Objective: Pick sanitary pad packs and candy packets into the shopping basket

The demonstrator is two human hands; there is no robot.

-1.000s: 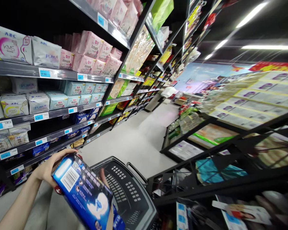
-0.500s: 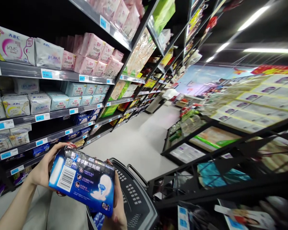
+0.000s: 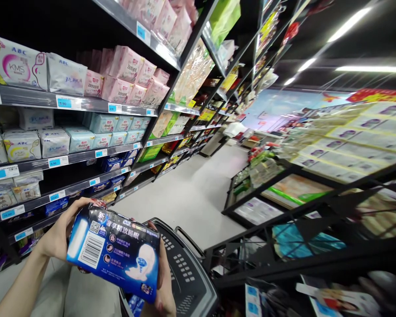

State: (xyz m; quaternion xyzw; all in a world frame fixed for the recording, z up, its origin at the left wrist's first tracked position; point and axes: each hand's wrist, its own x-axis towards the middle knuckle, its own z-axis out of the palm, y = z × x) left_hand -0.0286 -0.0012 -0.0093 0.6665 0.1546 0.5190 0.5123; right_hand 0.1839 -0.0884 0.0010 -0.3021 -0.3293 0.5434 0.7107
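Both hands hold a dark blue pack of sanitary pads with a barcode and white print, its back towards me. My left hand grips its left end, fingers curled over the top edge. My right hand clasps the pack's right end from below. The pack hangs above a black plastic shopping basket, whose handle shows to the right. More blue packs lie inside the basket under the pack.
Black shelves on the left carry pink, white, teal and blue packs with blue price tags. A black rack with flat packs stands on the right. A pale floor aisle runs ahead between them.
The blue pack has been turned from a steep tilt to nearly level and lifted a little, and my right hand has come up onto its right end.
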